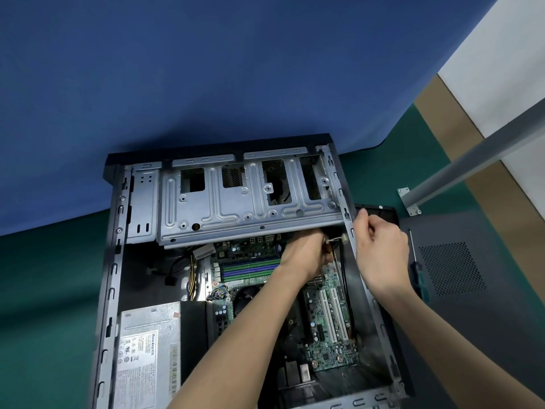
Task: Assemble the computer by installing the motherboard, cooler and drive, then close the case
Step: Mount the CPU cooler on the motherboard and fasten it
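Observation:
The open computer case point(113, 261) lies flat on the green table. A green motherboard point(330, 314) sits inside it, with a dark cooler point(244, 299) partly hidden under my left forearm. The metal drive cage point(236, 202) spans the far end of the case. My left hand point(306, 255) reaches in under the cage's near edge and pinches a small white cable connector point(334, 239) at the board's far right corner. My right hand point(380, 255) hovers with curled fingers over the case's right rail, beside that connector; whether it grips a wire is hidden.
A silver power supply point(147, 349) fills the case's near left corner, with loose cables point(191, 273) beyond it. The dark side panel point(472, 305) lies to the right of the case with a screwdriver point(417, 273) on it. A grey metal bar point(477, 160) slants at right.

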Motion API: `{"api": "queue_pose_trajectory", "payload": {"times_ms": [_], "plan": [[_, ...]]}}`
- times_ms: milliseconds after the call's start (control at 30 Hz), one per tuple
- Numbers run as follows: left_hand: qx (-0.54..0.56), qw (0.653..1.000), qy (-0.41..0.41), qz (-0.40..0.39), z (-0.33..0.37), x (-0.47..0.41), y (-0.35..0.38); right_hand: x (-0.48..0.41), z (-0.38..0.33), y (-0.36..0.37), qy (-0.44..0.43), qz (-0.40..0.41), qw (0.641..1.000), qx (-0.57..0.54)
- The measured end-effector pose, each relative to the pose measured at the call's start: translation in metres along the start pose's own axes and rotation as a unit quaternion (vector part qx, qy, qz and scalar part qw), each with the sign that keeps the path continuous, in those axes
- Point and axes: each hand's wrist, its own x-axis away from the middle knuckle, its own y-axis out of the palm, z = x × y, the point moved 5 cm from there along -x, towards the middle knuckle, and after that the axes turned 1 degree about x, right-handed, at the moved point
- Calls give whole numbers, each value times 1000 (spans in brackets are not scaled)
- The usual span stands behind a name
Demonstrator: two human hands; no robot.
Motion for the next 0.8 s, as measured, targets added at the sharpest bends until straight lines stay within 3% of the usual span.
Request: {"api": "queue_pose_trajectory", "payload": {"times_ms": [233,433,800], "plan": [[39,999,2,18,-6,2,6,0,2,1,4,-3,1000,-3],[-26,999,36,-5,-4,2,1,0,1,0,0,4,1000,-14],[-43,998,43,-13,-4,-1,3,1,0,0,-5,8,1000,-14]]}}
